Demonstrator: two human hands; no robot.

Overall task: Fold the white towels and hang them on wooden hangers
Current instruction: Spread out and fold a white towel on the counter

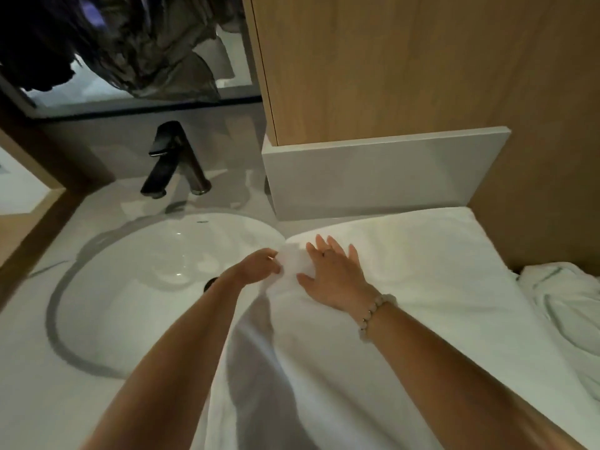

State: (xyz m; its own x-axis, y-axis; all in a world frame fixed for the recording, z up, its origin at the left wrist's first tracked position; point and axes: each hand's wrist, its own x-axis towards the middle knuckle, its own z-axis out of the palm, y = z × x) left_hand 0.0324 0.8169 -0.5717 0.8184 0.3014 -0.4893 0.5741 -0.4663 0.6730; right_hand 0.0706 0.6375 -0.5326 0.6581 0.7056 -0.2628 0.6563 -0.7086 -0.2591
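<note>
While my left hand [259,264] pinches the white towel [422,271] by the sink [146,248], my right hand [334,277] presses it, fingers straight.

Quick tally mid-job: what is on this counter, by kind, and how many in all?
White towels: 2, the flat towel and the bunched towel at the right edge
Faucets: 1, the black faucet
Sinks: 1, the white sink
Total: 4
</note>
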